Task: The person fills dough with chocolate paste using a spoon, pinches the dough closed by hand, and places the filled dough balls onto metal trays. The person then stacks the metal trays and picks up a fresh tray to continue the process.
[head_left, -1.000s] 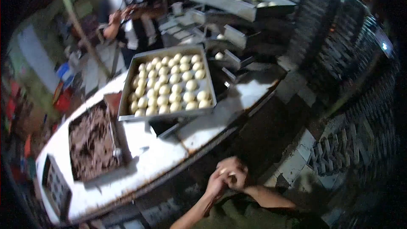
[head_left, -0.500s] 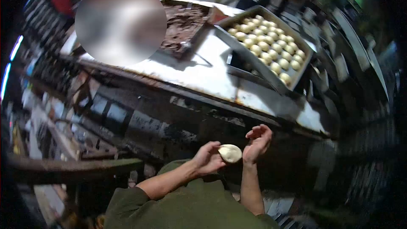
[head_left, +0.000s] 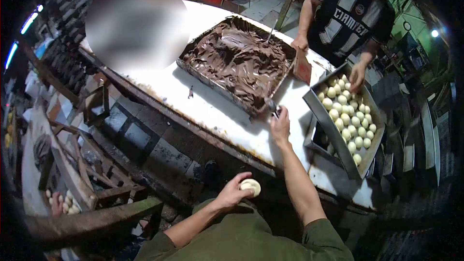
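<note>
My left hand [head_left: 232, 194] is closed around the edge of a flattened round of pale dough [head_left: 251, 186], held in front of my body with a shallow hollow on top. Stretched out over the table, my right hand [head_left: 280, 123] grips a small dark-handled tool [head_left: 276, 111] with a metal end; blur hides its exact kind. That end is right at the near corner of a large tray [head_left: 212, 97] filled with thick brown chocolate-like paste [head_left: 237, 63]. Another metal tool stands upright in the paste at the far side.
A deep metal tray [head_left: 333, 137] of pale dough balls [head_left: 349, 116] rests on the white table [head_left: 217, 116]. Across from me, a person [head_left: 350, 19] has one hand among the balls and one by a reddish block [head_left: 302, 69]. More balls [head_left: 71, 203] lie lower left beside another hand.
My right hand has left the dough's side, reached forward and taken hold of the small tool. The dough stays in my left hand. The view has shifted, showing more of the paste tray.
</note>
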